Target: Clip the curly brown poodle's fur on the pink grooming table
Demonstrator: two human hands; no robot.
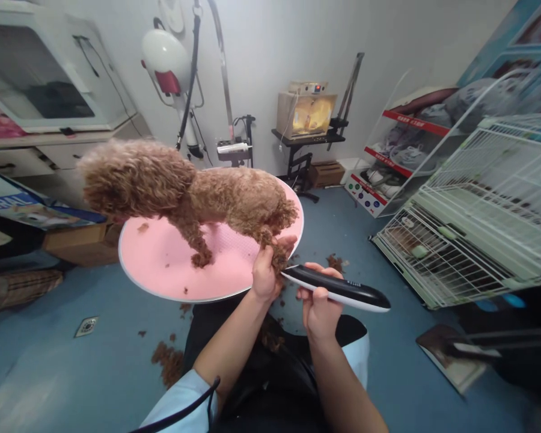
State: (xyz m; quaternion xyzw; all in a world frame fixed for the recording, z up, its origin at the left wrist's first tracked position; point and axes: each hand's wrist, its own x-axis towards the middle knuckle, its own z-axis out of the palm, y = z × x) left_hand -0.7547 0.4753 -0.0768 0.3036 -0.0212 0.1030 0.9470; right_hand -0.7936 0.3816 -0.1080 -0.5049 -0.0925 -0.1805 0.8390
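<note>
A curly brown dog (234,195) stands on a round pink grooming table (162,264), its head toward the left. One of its hind legs reaches out past the table's near edge, and my left hand (265,270) is closed around that leg near the paw (279,257). My right hand (321,307) grips a black and white hair clipper (338,285) from below. The clipper's blade end points left and is at the paw fur; whether it touches cannot be made out. Tufts of cut fur lie on the table.
Clumps of brown fur (168,361) lie on the blue floor. White wire cages (478,222) and a rack (401,144) stand at right. A white stand dryer (166,57) and a grooming arm (223,66) rise behind the table. A cardboard box (79,243) is at left.
</note>
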